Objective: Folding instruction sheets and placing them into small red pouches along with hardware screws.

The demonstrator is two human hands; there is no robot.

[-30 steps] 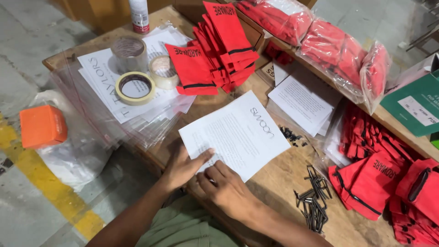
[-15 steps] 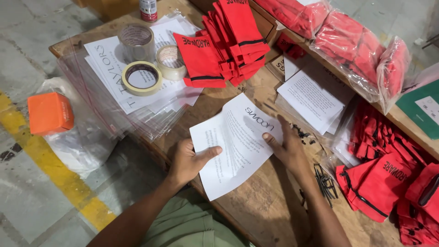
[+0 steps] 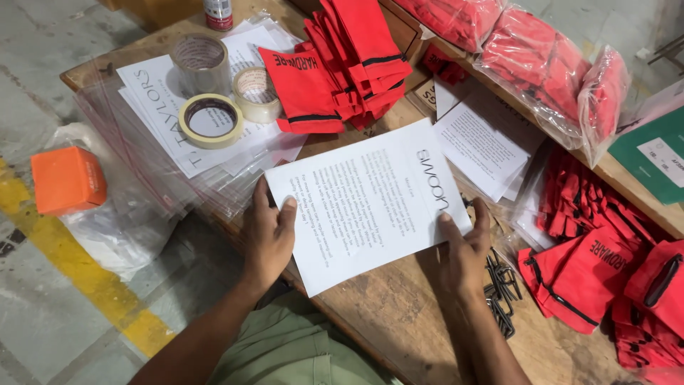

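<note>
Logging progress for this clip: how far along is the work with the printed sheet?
Done: one printed sheet is off the paper stack and lies flat on the wooden table. In hand: the left hand and right hand each grip an edge of it, unfolded. Left: it is not yet with a red pouch or in a clear bag; more pouches and sheets wait.

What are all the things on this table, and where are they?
Printed sheet: one, white, middle, held at both ends.
Tape rolls: three, pale, upper left.
Cloth pouches: many, red, top middle and right.
Paper stack: white, right of the sheet.
Metal clips: dark bunch, lower right.
Box: one, orange, far left.
Clear bags: pile, left edge.
Left hand: fingers on the sheet's left end.
Right hand: fingers on its right end.
</note>
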